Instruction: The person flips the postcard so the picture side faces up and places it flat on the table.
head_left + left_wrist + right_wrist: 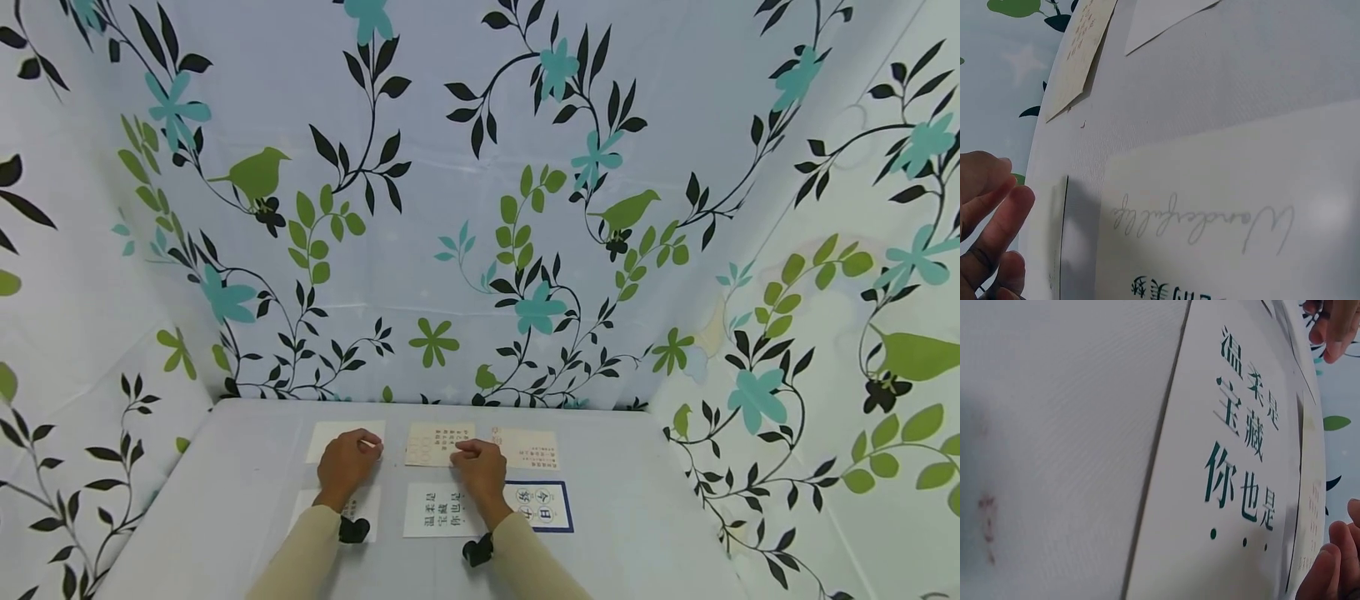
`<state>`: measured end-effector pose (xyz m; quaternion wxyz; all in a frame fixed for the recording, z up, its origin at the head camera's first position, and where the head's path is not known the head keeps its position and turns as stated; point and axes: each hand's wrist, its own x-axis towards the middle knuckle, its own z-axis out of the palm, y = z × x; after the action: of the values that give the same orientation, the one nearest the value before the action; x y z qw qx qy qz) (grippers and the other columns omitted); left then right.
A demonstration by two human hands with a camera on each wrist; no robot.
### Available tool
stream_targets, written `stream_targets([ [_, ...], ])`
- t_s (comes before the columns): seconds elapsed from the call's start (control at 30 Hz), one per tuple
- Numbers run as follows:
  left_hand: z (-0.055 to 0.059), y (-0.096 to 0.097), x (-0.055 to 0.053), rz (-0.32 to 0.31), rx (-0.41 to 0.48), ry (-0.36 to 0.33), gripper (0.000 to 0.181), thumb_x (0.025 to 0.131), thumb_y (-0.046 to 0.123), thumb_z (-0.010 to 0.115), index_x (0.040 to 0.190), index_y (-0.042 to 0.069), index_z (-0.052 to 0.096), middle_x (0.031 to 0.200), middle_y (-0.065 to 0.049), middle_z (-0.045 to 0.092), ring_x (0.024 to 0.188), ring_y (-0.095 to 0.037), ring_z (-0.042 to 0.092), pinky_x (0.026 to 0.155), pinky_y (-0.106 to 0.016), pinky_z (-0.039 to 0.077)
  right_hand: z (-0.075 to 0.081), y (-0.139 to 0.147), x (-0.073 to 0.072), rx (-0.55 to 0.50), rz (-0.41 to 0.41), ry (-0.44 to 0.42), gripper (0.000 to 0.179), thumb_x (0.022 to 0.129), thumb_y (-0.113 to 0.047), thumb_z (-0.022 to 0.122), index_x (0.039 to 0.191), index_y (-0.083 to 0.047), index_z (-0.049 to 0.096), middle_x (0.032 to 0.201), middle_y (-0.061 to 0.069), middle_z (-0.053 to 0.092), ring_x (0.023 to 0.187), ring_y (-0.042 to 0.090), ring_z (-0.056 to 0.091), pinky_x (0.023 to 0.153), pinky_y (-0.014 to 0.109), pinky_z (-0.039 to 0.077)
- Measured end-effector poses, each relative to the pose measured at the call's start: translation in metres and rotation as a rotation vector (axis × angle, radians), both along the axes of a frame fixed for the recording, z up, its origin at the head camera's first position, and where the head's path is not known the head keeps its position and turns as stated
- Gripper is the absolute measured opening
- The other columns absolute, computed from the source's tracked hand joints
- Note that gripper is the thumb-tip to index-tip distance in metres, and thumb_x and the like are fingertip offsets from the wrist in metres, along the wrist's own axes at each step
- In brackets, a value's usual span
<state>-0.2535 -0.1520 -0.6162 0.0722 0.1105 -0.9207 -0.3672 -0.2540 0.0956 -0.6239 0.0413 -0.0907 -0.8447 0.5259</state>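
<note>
Cards lie flat in two rows. My left hand, fingers loosely bent and holding nothing, hovers over the blank-looking back left card and the front left card, which bears grey script and dark characters. My right hand hangs above the right part of the cream back middle card, its fingers relaxed with nothing gripped. Under the right wrist is the front middle card with large green characters. A pale back right card with red print and a blue-bordered front right card lie alongside, partly covered.
The cards rest on a white cloth-covered table. Behind and on both sides hang white curtains patterned with leaves, flowers and birds. A dark band sits on the left wrist, another on the right.
</note>
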Motion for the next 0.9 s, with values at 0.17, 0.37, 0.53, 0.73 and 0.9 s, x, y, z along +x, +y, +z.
stream_targets([
  [0.17,-0.001,-0.009,0.001,0.012,-0.015,-0.004,0.013,0.094,0.025,0.076,0.099,0.014,0.079,0.091,-0.006,0.079,0.084,-0.025,0.070,0.064,-0.036,0.048,0.002,-0.008,0.000,-0.008,0.000,0.007,0.017,0.091,-0.014,0.082,0.108,-0.014,0.082,0.087,-0.004,0.074,0.079,0.011,0.066,0.075,0.026,0.055],
  [0.37,-0.006,-0.023,0.004,0.014,-0.010,0.019,0.014,0.094,0.026,0.075,0.100,0.014,0.080,0.092,-0.006,0.079,0.085,-0.025,0.071,0.065,-0.037,0.049,-0.001,-0.015,-0.001,-0.022,0.025,-0.012,0.019,0.089,-0.015,0.083,0.108,-0.015,0.081,0.085,-0.006,0.073,0.077,0.010,0.066,0.073,0.026,0.052],
  [0.53,-0.008,-0.031,0.006,0.022,-0.012,0.023,0.016,0.095,0.026,0.074,0.103,0.013,0.079,0.094,-0.007,0.080,0.087,-0.026,0.071,0.065,-0.036,0.049,0.000,-0.022,-0.001,-0.008,0.036,-0.030,0.019,0.089,-0.016,0.083,0.108,-0.016,0.082,0.085,-0.006,0.072,0.077,0.010,0.065,0.075,0.026,0.053],
  [0.73,-0.006,-0.037,0.011,0.050,-0.001,0.021,0.017,0.094,0.024,0.075,0.105,0.012,0.079,0.094,-0.009,0.080,0.088,-0.029,0.071,0.066,-0.037,0.049,0.002,-0.029,-0.001,-0.006,0.063,-0.048,0.020,0.090,-0.016,0.082,0.110,-0.018,0.081,0.085,-0.008,0.073,0.078,0.008,0.065,0.078,0.026,0.052],
  [0.9,-0.005,-0.043,0.013,0.077,0.007,0.021,0.019,0.093,0.022,0.076,0.108,0.011,0.078,0.092,-0.008,0.080,0.091,-0.031,0.069,0.069,-0.038,0.048,0.002,-0.033,0.001,-0.007,0.088,-0.045,0.021,0.090,-0.015,0.082,0.111,-0.016,0.081,0.085,-0.007,0.073,0.078,0.009,0.065,0.077,0.026,0.052],
])
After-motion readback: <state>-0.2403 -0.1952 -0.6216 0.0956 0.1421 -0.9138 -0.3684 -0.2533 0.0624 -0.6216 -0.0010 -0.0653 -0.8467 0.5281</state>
